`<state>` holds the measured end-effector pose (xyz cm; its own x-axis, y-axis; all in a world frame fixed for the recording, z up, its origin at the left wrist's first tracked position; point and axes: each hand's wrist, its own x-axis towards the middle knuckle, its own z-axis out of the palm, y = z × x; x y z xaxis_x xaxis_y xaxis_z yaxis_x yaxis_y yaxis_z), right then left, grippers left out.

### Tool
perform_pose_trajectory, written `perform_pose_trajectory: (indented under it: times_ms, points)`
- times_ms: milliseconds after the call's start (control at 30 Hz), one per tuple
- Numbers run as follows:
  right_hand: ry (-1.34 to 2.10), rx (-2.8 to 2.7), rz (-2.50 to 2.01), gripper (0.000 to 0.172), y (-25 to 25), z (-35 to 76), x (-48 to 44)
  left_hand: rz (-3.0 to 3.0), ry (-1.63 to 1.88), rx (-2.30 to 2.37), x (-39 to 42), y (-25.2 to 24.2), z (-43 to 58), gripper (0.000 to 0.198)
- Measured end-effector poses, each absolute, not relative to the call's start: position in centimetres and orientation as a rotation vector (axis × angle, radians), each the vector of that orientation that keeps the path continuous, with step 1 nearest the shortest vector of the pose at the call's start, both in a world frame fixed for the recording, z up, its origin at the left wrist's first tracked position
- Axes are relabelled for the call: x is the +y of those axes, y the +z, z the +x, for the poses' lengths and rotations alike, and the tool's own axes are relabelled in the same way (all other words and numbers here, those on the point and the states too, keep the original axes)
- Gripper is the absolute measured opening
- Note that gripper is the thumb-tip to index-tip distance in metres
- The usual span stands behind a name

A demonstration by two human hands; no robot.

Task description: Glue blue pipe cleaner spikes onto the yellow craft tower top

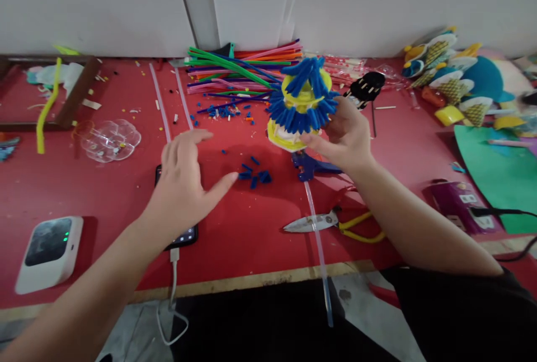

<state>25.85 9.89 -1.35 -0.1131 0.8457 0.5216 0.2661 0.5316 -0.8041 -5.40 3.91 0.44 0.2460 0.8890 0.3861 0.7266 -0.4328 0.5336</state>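
In my right hand (348, 135) is a tiered craft model (302, 107), yellow and white with rows of short blue pipe-cleaner pieces around it, lifted above the table. Just under it a blue glue gun (308, 167) lies with a clear glue stick (318, 233) reaching past the table edge. My left hand (184, 177) hovers with fingers apart over a phone (184, 236), holding nothing. Between the hands, several cut blue pipe-cleaner pieces (254, 176) lie on the red table (235, 239). Scissors with yellow handles (335, 225) rest below my right hand.
Coloured pipe cleaners (239, 68) are piled at the back. On the left are a brown tray (78, 93), a clear petal-shaped box (111, 141) and a white device (50, 253). Felt crafts (461, 76), green sheet (490, 177) and purple power block (464, 205) are on the right.
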Motion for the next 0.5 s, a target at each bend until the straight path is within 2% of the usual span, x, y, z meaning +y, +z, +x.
perform_pose_trajectory:
  times_ms: [167, 200, 267, 333, 400, 433, 500]
  points:
    - [0.926, -1.890, -0.854, 0.049, 2.5, 23.8, 5.8, 1.760, 1.126, 0.927, 2.8, 1.7, -1.7, 0.093]
    - [0.953, -1.945, -0.851, 0.048, 3.1, 23.3, 5.1, 1.712, 1.140, 0.859, 2.6, 1.9, -1.1, 0.090]
    - [0.970, -2.014, -0.848, 0.046, 3.8, 22.5, 4.3, 1.624, 1.139, 0.836, 2.2, 2.2, -0.2, 0.066]
    - [0.942, -2.045, -0.832, 0.050, 4.0, 22.2, 4.1, 1.543, 1.092, 0.854, 1.7, 1.9, 0.2, 0.054]
    - [0.953, -2.038, -0.817, 0.058, 4.0, 22.4, 4.4, 1.446, 1.089, 0.931, 1.3, 0.9, 0.2, 0.055]
    - [0.964, -2.011, -0.824, 0.061, 3.9, 22.6, 4.6, 1.381, 1.201, 0.985, 1.3, 0.3, 0.1, 0.059]
    - [0.925, -1.954, -0.896, 0.057, 3.4, 23.0, 5.1, 1.311, 1.315, 1.059, 1.3, -1.1, -0.2, 0.054]
